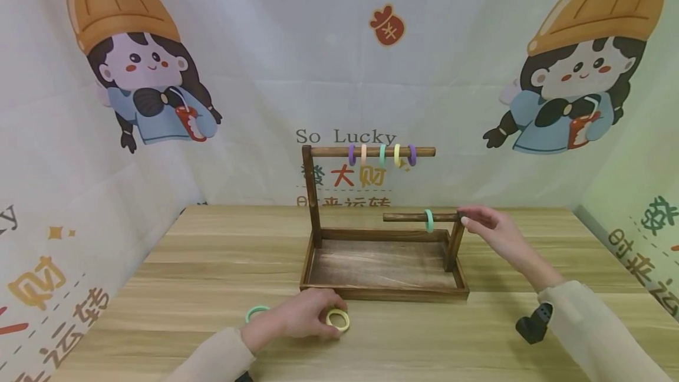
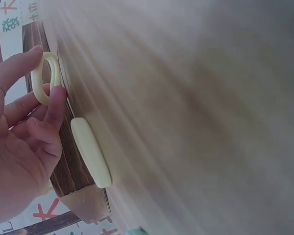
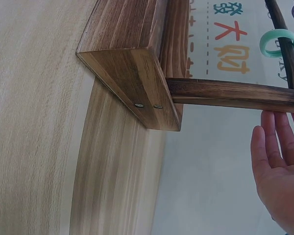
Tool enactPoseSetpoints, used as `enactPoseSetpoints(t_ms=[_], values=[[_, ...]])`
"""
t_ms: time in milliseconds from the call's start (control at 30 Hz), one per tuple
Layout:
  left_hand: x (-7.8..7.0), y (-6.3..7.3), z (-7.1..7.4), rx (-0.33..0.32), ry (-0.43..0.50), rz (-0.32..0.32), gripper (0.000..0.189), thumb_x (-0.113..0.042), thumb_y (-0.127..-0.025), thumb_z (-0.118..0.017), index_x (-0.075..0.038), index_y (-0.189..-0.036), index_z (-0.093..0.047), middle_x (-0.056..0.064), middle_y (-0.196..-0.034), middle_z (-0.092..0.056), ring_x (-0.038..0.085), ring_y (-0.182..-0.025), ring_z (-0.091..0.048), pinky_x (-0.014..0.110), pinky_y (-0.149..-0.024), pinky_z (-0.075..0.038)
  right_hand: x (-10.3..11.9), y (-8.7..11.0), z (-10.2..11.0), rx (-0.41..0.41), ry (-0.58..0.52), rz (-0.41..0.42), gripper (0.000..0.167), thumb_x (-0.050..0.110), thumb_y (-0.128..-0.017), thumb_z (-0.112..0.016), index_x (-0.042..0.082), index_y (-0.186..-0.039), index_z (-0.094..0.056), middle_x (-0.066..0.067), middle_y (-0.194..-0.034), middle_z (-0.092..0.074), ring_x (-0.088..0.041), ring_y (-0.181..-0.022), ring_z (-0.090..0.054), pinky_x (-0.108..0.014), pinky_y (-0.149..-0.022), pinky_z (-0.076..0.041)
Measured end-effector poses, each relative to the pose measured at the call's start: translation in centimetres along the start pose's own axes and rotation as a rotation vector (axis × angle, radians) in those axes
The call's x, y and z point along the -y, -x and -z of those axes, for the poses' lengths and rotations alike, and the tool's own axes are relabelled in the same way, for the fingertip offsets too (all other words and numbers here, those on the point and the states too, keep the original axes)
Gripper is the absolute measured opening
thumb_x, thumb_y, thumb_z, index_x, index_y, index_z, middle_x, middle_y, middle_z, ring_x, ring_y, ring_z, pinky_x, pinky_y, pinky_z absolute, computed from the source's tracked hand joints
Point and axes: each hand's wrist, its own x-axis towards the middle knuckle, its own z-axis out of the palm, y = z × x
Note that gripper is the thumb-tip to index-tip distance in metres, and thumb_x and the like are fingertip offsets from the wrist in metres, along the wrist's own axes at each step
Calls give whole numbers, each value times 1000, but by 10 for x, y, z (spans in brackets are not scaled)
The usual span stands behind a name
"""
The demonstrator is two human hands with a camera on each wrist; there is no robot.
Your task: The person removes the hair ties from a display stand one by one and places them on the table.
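My left hand (image 1: 305, 316) pinches a yellow ring (image 1: 338, 320) between thumb and fingers, just in front of the wooden rack's tray (image 1: 384, 295). In the left wrist view a second pale yellow ring (image 2: 90, 152) lies flat on the table under the palm; the hand hides it in the head view. A green ring (image 1: 257, 310) lies partly hidden behind the left wrist. My right hand (image 1: 493, 230) holds the top of the rack's short post (image 1: 454, 246), thumb in front; its other fingers (image 3: 272, 142) extend beside the post. One green ring (image 1: 429, 221) hangs on the short bar.
Several purple, pink, green and yellow rings hang on the rack's long upper bar (image 1: 329, 151), held by a tall post (image 1: 312, 199) at the left. The wooden table (image 1: 212, 258) ends at a printed cloth backdrop (image 1: 265, 75) behind and at both sides.
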Motion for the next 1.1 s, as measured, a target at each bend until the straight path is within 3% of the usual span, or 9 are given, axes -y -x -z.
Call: enactPoseSetpoints(t_ms=[100,267,367,633,767,967,1100], values=[[1,1,-1,-7,-42,-12,36,-23,-74,-71,-4,-103,-60,-8,-76,-49,1,-60,-41,15,-57,-36,-1,0,0,-3,-10,3,46,30,-92,-48,0,-126,-44,-17,-122,-47,-11,-102,-49,-42,-86,-41],[2,2,-1,-8,-87,-2,38,-26,-74,-71,-6,-103,-60,-7,-84,-51,1,-65,-41,16,-60,-36,-1,0,-1,-6,-11,4,46,31,-91,-48,0,-125,-45,-16,-122,-48,-7,-100,-49,-27,-82,-44],[2,2,-1,-4,-96,9,38,-27,-73,-71,-8,-103,-60,-7,-86,-50,1,-65,-40,16,-61,-36,-1,0,-1,-6,-11,2,46,31,-91,-48,-1,-125,-45,-17,-122,-48,-7,-100,-49,-25,-81,-44],[0,3,0,2,-93,24,36,-26,-74,-70,-9,-104,-60,-6,-92,-50,1,-63,-41,16,-61,-37,0,1,0,-1,5,-1,47,30,-92,-47,0,-127,-43,-18,-123,-47,-20,-106,-48,-32,-83,-44],[-2,-1,2,-33,-89,0,36,-27,-77,-68,-8,-107,-59,-4,-98,-52,1,-60,-42,16,-60,-39,0,0,0,-3,5,3,47,30,-92,-47,-1,-126,-43,-18,-123,-47,-25,-107,-46,-39,-85,-42],[-7,-15,5,-121,-65,-82,36,-26,-80,-66,-8,-110,-59,-2,-96,-53,5,-66,-46,15,-59,-39,2,0,0,-8,14,4,45,30,-92,-47,0,-125,-45,-17,-121,-48,-22,-105,-48,-25,-80,-44],[-10,-25,7,-192,-13,-128,34,-22,-80,-66,-7,-110,-58,1,-97,-55,8,-75,-51,18,-64,-43,2,0,-1,-4,8,5,46,31,-92,-47,-1,-125,-45,-18,-122,-48,-26,-106,-48,-35,-84,-43]])
